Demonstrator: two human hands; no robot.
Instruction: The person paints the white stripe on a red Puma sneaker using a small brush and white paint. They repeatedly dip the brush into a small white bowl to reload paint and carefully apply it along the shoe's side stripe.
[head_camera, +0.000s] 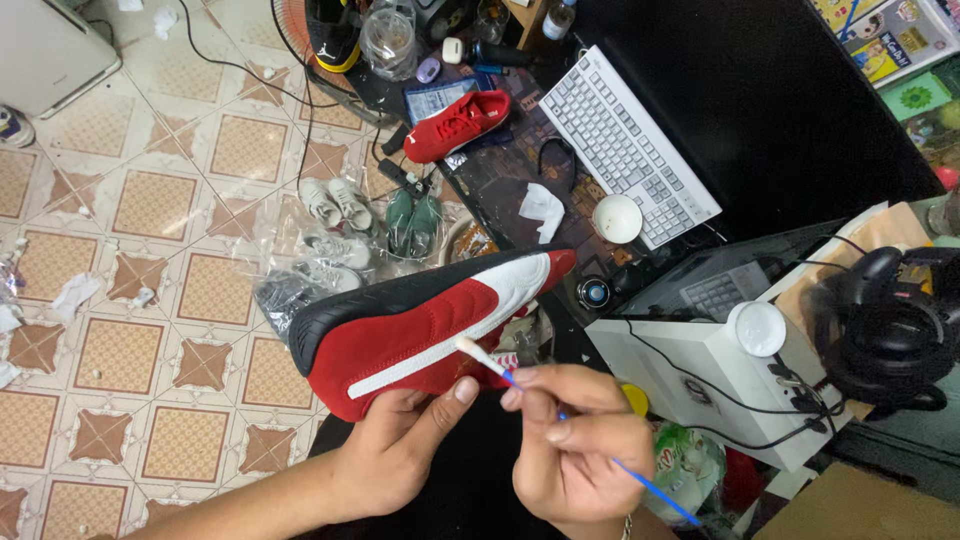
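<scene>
Down near the bottom of the view, the left hand grips a red suede sneaker with a white side stripe and black sole from underneath, thumb pressed to its lower edge, holding it on its side in the air above the tiled floor. The right hand is closed in a pinch around a thin blue-handled swab with a white cotton tip; the tip touches the shoe's red flank just below the white stripe, and the handle slants down past the wrist.

Behind the shoe, a second matching red sneaker lies on a dark, cluttered desk, well apart from the hands. A pale grey computer keyboard sits to its right, with a small white round cup touching its near edge and a crumpled white tissue just beside that. Several pairs of small shoes in clear plastic bags lie on the floor. A black headset rests at the right.
</scene>
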